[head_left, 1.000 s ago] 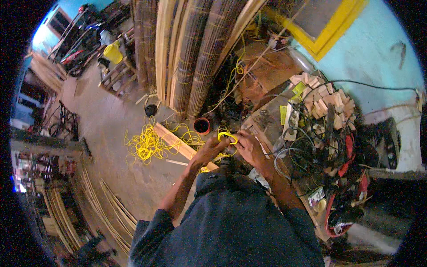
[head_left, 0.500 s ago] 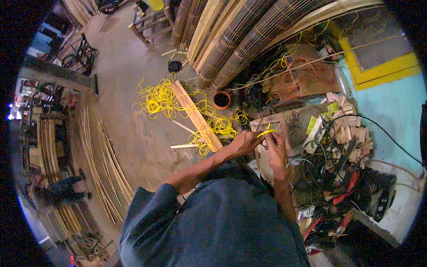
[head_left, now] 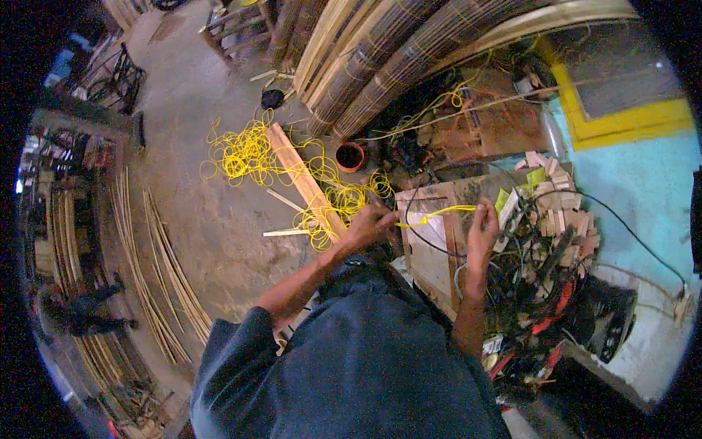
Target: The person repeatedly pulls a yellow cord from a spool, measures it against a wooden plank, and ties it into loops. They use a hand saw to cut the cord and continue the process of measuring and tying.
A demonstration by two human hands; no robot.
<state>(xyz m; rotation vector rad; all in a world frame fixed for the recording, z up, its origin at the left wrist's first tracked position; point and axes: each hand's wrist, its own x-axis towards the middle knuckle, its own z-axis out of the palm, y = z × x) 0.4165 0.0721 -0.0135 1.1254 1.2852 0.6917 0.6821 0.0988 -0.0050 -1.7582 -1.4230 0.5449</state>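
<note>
A short length of yellow cord (head_left: pixel 452 210) stretches between my two hands, with what looks like a knot or loop near its middle. My left hand (head_left: pixel 371 223) pinches one end. The other end is gripped in the closed fingers of my right hand (head_left: pixel 482 228), which is raised over the right side. Below the cord lies a worn wooden board or cabinet top (head_left: pixel 431 257). Just beyond my left hand, a loose tangle of yellow cord (head_left: pixel 245 155) spreads over the floor and across a wooden plank (head_left: pixel 301 174).
An orange pot (head_left: pixel 350 156) stands beyond the plank. Rolled slatted blinds (head_left: pixel 409 69) lean at the back. On the right are piled wood offcuts (head_left: pixel 559 208) and black cables (head_left: pixel 526 256). Thin wooden strips (head_left: pixel 172 271) lie on the left floor; a person (head_left: pixel 80 311) is farther left.
My hands were close together over the cord; now they have moved apart, right hand to the right and left hand to the left, with the cord pulled out between them.
</note>
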